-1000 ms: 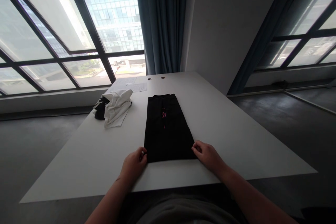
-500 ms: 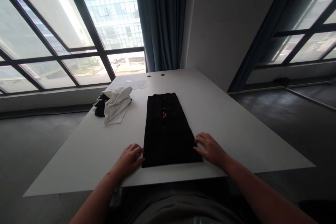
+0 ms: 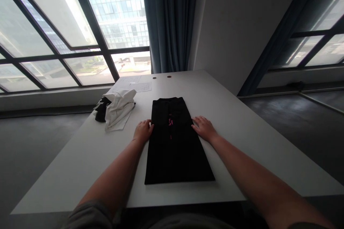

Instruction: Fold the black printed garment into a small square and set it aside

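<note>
Black garment point(image 3: 174, 146) between seemingly flat hands point(image 3: 143, 131).

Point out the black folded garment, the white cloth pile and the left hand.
black folded garment point(image 3: 174, 150), head view, middle of its flat top.
white cloth pile point(image 3: 119, 109), head view, centre of the heap.
left hand point(image 3: 143, 131), head view, back of the hand.
</note>
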A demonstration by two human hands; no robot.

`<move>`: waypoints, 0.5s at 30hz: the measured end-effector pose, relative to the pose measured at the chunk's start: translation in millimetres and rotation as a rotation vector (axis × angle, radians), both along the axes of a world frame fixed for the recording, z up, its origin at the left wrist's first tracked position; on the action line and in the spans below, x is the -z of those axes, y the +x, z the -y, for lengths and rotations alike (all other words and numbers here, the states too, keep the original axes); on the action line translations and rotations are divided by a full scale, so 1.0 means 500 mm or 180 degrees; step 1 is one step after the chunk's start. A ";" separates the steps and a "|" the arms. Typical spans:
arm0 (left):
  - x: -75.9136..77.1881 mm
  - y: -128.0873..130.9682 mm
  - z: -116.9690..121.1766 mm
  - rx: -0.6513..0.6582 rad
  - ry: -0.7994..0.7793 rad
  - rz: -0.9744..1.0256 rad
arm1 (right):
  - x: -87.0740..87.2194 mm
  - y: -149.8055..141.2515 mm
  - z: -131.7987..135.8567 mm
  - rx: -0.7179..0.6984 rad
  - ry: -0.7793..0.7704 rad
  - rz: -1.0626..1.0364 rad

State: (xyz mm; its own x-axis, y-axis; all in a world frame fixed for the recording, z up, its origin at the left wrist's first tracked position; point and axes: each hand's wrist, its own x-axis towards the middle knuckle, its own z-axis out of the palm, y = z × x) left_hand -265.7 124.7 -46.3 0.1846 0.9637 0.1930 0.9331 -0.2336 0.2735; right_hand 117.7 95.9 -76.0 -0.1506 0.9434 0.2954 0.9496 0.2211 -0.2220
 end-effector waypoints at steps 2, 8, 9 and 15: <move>0.007 0.004 -0.049 0.0060 0.0092 -0.0014 | 0.004 -0.002 -0.046 0.0026 -0.0153 0.0011; 0.024 0.029 -0.203 0.0318 -0.0285 -0.0069 | 0.007 -0.021 -0.184 -0.0228 -0.0455 -0.0065; 0.026 0.035 -0.229 0.0329 -0.0339 -0.0056 | 0.007 -0.024 -0.208 -0.0267 -0.0461 -0.0079; 0.034 0.064 -0.351 0.0231 -0.0409 0.0061 | 0.015 -0.031 -0.333 -0.0118 -0.0377 -0.0239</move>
